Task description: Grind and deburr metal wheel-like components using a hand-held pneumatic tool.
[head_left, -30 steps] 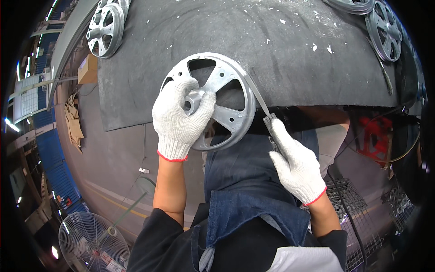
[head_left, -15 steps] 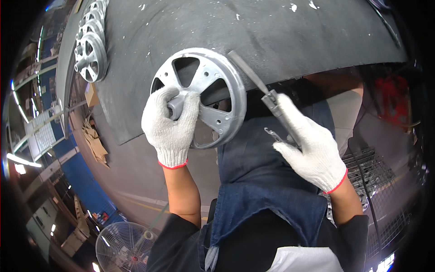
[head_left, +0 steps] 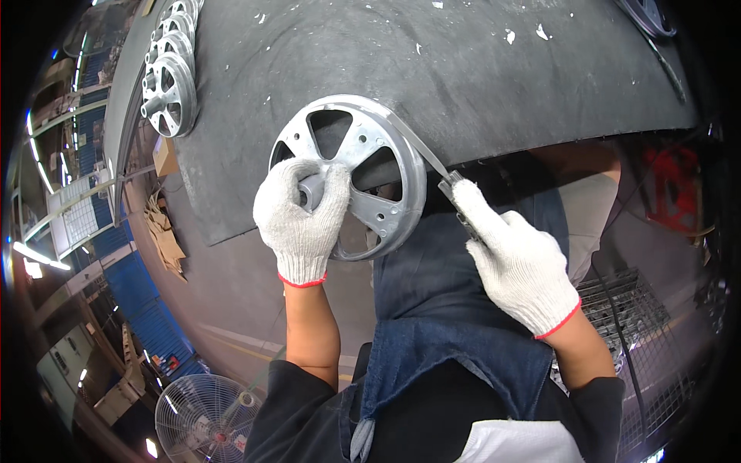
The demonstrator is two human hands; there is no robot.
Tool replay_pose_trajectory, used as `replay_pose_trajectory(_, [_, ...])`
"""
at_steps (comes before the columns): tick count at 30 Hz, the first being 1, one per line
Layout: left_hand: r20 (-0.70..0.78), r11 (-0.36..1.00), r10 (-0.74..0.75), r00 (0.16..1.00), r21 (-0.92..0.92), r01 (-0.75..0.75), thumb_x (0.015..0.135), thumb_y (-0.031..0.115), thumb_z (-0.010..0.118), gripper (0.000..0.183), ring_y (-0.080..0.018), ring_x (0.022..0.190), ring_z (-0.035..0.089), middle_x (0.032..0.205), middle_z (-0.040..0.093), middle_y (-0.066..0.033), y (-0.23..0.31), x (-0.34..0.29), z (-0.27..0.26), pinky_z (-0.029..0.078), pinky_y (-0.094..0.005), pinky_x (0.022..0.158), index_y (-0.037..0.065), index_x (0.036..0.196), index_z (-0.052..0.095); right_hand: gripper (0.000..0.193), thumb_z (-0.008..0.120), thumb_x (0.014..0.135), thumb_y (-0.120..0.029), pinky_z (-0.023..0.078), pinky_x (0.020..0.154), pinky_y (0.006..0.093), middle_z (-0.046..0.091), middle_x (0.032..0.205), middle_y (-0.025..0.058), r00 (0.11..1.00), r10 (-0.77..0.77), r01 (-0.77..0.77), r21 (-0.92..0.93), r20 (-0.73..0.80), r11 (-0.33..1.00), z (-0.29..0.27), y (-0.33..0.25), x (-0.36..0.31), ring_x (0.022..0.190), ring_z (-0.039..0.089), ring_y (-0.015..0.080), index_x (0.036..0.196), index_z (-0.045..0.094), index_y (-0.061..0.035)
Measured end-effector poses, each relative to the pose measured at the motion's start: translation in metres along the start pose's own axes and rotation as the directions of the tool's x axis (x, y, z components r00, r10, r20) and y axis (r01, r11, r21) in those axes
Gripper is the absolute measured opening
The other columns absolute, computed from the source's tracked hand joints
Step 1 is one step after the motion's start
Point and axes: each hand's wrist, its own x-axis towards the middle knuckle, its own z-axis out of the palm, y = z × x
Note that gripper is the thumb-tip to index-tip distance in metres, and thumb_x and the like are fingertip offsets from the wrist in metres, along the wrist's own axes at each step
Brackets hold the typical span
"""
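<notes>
My left hand (head_left: pixel 302 220), in a white knit glove, grips a grey cast metal wheel (head_left: pixel 363 143) by its hub, thumb and fingers around the centre. The wheel has spokes with openings between them and is held tilted at the near edge of the dark table. My right hand (head_left: pixel 521 266), gloved too, is closed around the handle of a flat file (head_left: pixel 421 147). The file's blade lies against the upper right part of the wheel's rim. The palm side of my right hand is hidden.
Several similar wheels (head_left: pixel 170 92) stand in a row at the table's (head_left: pixel 494 85) far left. A wire basket (head_left: pixel 617 309) with metal parts is at the lower right, a fan (head_left: pixel 204 420) at the lower left. A cardboard box (head_left: pixel 164 157) sits left of the table. Something red (head_left: pixel 679 185) is at right.
My right hand has moved a little left and down, bringing the file from beside the wheel onto its rim. The wheel has shifted slightly right and down in the view.
</notes>
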Motion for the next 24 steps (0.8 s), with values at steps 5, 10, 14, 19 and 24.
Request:
replay_pose_trajectory(5, [0.043, 1.000, 0.002, 0.999, -0.005, -0.002, 0.093, 0.014, 0.094, 0.020, -0.0092, 0.074, 0.061, 0.089, 0.076, -0.0027, 0.000, -0.001, -0.001, 0.050, -0.0280, 0.070, 0.003, 0.102, 0.080, 0.088, 0.068, 0.103, -0.012, 0.054, 0.056, 0.0303, 0.069, 0.090, 0.0072, 0.821, 0.168, -0.568, 0.749, 0.546, 0.341, -0.017, 0.004, 0.022, 0.060, 0.058, 0.0102, 0.184, 0.033, -0.0142])
replay_pose_trajectory(10, [0.034, 0.999, 0.015, 0.999, -0.051, -0.014, 0.092, 0.014, 0.095, 0.021, -0.0088, 0.071, 0.057, 0.088, 0.075, -0.0025, 0.003, 0.003, 0.001, 0.048, -0.0277, 0.068, 0.003, 0.102, 0.080, 0.087, 0.067, 0.104, -0.012, 0.055, 0.059, 0.0301, 0.065, 0.086, 0.0047, 0.780, 0.073, -0.625, 0.770, 0.622, 0.127, -0.023, 0.012, 0.020, 0.060, 0.058, 0.0109, 0.184, 0.033, -0.0140])
replay_pose_trajectory(14, [0.032, 1.000, 0.020, 0.999, -0.005, -0.020, 0.092, 0.014, 0.095, 0.021, -0.0091, 0.070, 0.056, 0.087, 0.074, -0.0025, 0.002, 0.003, 0.001, 0.048, -0.0280, 0.067, 0.003, 0.101, 0.080, 0.078, 0.075, 0.104, -0.014, 0.060, 0.068, 0.0394, 0.070, 0.088, 0.0126, 0.999, -0.044, 0.042, 0.530, -0.009, 0.847, 0.009, 0.025, 0.005, 0.064, 0.069, 0.0253, 0.177, 0.047, -0.0153])
replay_pose_trajectory(19, [0.015, 1.000, -0.016, 1.000, -0.007, 0.016, 0.085, 0.020, 0.099, 0.026, -0.0273, 0.071, 0.076, 0.082, 0.077, -0.0114, 0.003, 0.004, 0.001, 0.059, -0.0371, 0.069, 0.003, 0.093, 0.081, 0.081, 0.081, 0.101, -0.015, 0.061, 0.070, 0.0443, 0.067, 0.086, 0.0145, 1.000, 0.019, -0.019, 0.059, 0.001, 0.998, 0.001, 0.004, 0.002, 0.070, 0.071, 0.0330, 0.176, 0.051, -0.0267])
replay_pose_trajectory(24, [0.010, 0.999, -0.017, 1.000, -0.033, 0.017, 0.085, 0.021, 0.098, 0.026, -0.0272, 0.071, 0.076, 0.082, 0.077, -0.0117, 0.005, 0.006, 0.001, 0.059, -0.0371, 0.069, 0.003, 0.093, 0.081, 0.080, 0.074, 0.104, -0.011, 0.059, 0.064, 0.0355, 0.072, 0.090, 0.0117, 0.979, -0.140, 0.185, 0.363, -0.146, 0.913, 0.012, 0.023, 0.016, 0.063, 0.068, 0.0231, 0.179, 0.045, -0.0192])
